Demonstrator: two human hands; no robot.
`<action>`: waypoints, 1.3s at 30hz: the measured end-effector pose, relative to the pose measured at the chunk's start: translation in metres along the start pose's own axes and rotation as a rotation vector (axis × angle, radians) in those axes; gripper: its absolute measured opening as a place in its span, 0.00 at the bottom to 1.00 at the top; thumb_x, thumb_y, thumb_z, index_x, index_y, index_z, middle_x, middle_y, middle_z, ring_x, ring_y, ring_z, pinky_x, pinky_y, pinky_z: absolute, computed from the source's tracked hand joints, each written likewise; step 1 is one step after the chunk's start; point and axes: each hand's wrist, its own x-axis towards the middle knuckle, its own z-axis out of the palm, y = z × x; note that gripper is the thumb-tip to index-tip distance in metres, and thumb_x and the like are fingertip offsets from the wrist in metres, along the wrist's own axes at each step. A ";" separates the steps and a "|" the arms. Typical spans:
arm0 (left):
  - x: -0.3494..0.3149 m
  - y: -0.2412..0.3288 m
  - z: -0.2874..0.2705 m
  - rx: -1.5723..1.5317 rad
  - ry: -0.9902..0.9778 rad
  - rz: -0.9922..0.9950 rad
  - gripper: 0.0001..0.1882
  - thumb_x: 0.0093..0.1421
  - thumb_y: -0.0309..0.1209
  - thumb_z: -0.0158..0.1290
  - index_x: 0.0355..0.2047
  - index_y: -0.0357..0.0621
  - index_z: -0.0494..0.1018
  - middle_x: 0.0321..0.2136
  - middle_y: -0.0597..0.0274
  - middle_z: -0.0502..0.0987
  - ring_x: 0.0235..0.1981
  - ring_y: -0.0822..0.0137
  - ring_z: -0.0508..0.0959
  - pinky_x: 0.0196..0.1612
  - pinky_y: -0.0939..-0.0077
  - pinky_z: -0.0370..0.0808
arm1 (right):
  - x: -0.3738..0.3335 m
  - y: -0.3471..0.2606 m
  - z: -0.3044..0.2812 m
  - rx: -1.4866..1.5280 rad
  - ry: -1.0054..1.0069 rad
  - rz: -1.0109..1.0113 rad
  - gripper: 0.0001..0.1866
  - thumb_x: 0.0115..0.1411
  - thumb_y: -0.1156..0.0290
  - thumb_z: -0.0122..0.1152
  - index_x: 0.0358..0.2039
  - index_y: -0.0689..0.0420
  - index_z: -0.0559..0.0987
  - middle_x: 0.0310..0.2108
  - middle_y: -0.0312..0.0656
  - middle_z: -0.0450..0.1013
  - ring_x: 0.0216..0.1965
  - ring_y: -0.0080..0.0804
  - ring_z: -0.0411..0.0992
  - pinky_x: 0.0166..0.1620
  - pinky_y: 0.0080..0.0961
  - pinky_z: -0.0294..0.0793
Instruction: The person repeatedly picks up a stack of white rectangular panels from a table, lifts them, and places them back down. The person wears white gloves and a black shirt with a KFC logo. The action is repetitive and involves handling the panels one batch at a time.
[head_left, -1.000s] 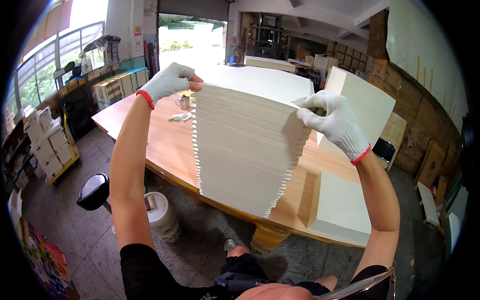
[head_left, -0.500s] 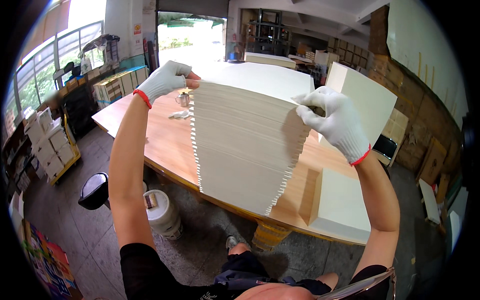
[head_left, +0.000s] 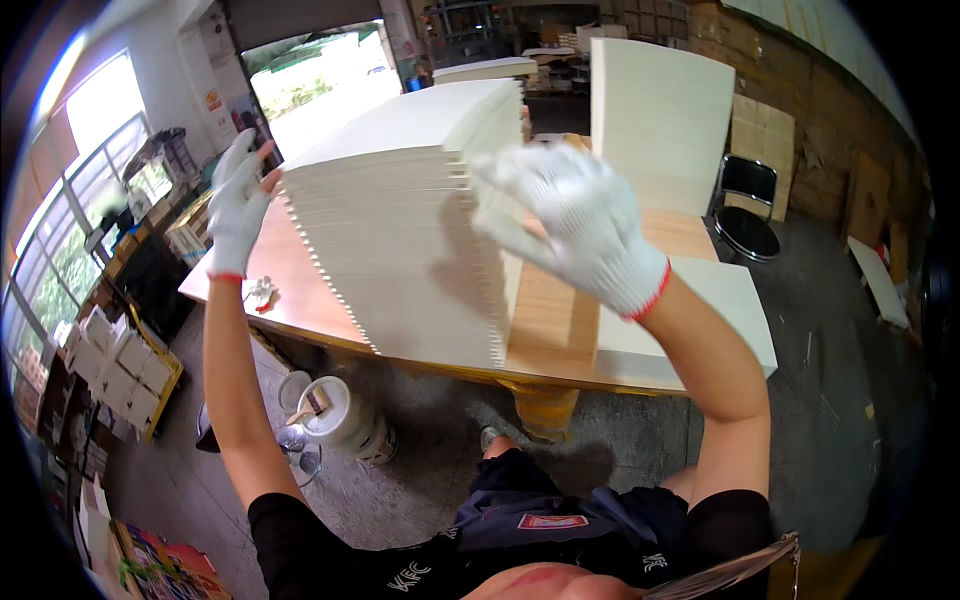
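Observation:
A tall stack of white sheets [head_left: 390, 265] stands on the wooden table, its left and right edges stepped into small tabs. My left hand [head_left: 238, 205], in a white knit glove with a red cuff and bare fingertips, is beside the stack's upper left corner. Its thumb and fingers are apart with nothing between them. At the upper right corner is my right hand [head_left: 590, 225], gloved the same way and slightly blurred. Its thumb and fingers are spread apart in front of the stack, hiding part of its right edge. Whether they touch the sheets cannot be told.
A lower white stack [head_left: 690, 325] lies at the table's right, and a tall white stack [head_left: 660, 125] stands behind it. A black chair [head_left: 747, 210] is beyond the table. By the table's front edge, a white bucket [head_left: 350, 420] stands on the floor. A crumpled glove [head_left: 262, 293] lies on the table [head_left: 555, 310].
My left hand has moved left and its fingers have spread. The right hand has moved left and opened out. The view has shifted, showing more of the stack's top.

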 end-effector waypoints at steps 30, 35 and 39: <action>-0.099 0.610 0.257 -1.178 -0.912 0.383 0.20 0.60 0.23 0.47 0.51 0.47 0.78 0.49 0.57 0.79 0.52 0.55 0.76 0.56 0.67 0.72 | -0.376 0.117 -0.181 0.099 -0.054 1.616 0.26 0.68 0.43 0.47 0.35 0.56 0.77 0.26 0.41 0.77 0.31 0.39 0.76 0.41 0.32 0.71; -0.097 0.607 0.253 -1.300 -1.034 0.235 0.17 0.64 0.27 0.49 0.53 0.43 0.78 0.45 0.56 0.80 0.49 0.62 0.77 0.55 0.71 0.72 | -0.391 0.107 -0.168 0.028 0.114 1.583 0.26 0.68 0.45 0.45 0.35 0.56 0.76 0.28 0.48 0.77 0.35 0.48 0.77 0.42 0.39 0.71; -0.099 0.606 0.260 -1.401 -1.002 0.265 0.17 0.65 0.32 0.54 0.54 0.42 0.77 0.46 0.58 0.79 0.47 0.65 0.78 0.53 0.70 0.73 | -0.398 0.105 -0.161 -0.071 0.160 1.514 0.24 0.69 0.47 0.43 0.37 0.57 0.75 0.30 0.54 0.76 0.38 0.58 0.75 0.42 0.46 0.71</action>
